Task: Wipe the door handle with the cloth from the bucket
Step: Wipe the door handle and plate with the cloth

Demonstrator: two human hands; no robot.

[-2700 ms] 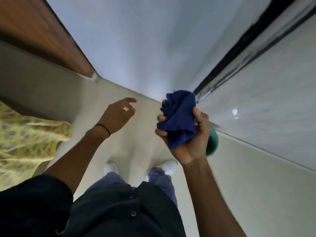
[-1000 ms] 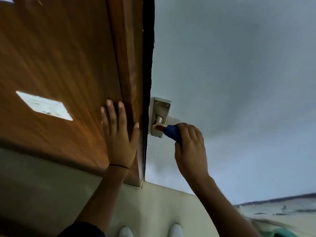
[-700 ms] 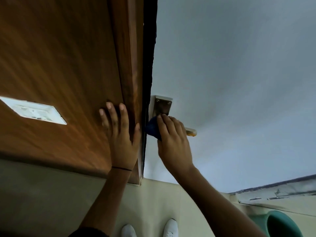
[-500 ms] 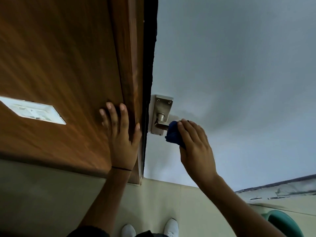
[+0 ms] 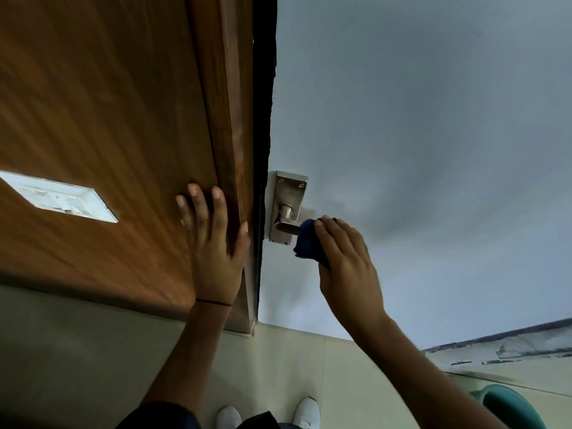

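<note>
A silver door handle (image 5: 286, 226) on a metal backplate (image 5: 288, 193) sticks out from the pale grey door, just right of the wooden frame. My right hand (image 5: 346, 261) is shut on a dark blue cloth (image 5: 308, 243) wrapped around the lever's outer part, which it hides. My left hand (image 5: 213, 243) lies flat with fingers spread on the brown wooden panel (image 5: 108, 134) beside the door edge. The teal bucket (image 5: 507, 407) stands on the floor at the lower right, partly behind my right forearm.
A white switch plate (image 5: 58, 196) is set in the wooden panel at left. The pale grey door (image 5: 418, 134) fills the right side. Cream floor tiles and my white shoes (image 5: 305, 413) show below. A dark-edged wall skirting (image 5: 510, 345) runs at the right.
My right hand took the blue cloth from beside the bucket up to the handle, then slid along the lever toward the backplate and back outward. My left hand stays pressed on the wood.
</note>
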